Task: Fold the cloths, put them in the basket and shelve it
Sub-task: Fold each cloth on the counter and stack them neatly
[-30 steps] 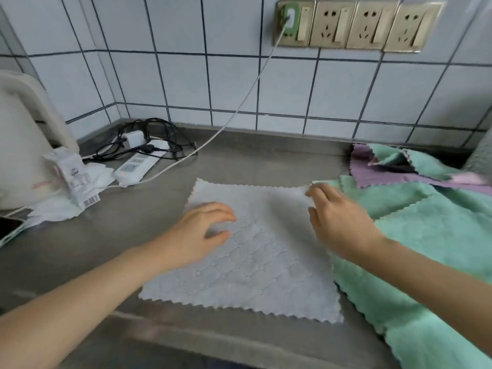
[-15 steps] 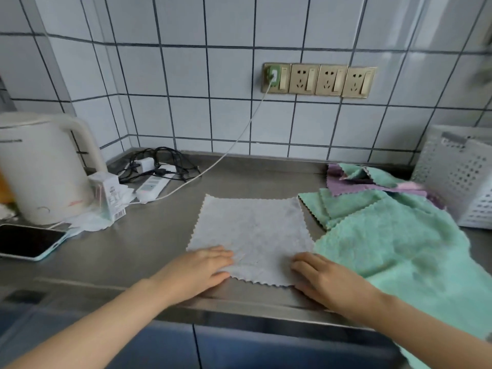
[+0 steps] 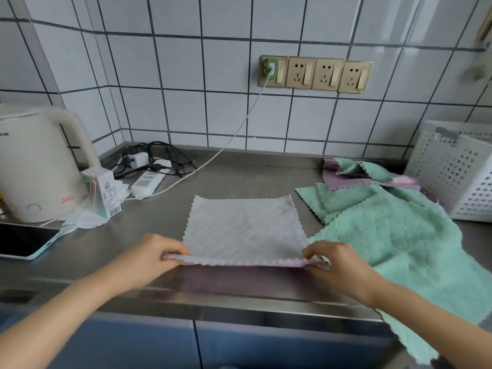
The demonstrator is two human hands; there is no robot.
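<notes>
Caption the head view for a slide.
Both hands, left hand and right hand, pinch the grey cloth's near corners, lifting its edge off the steel counter.

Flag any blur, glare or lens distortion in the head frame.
Head view: tile lines bow from the wide-angle lens; upper right corner smeared by blur; both hands, left hand and right hand, slightly soft at the grey cloth; soft sheen along the steel counter edge.

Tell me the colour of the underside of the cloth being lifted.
Pink-lilac underside of the grey cloth, seen along its lifted near edge in the head view.
</notes>
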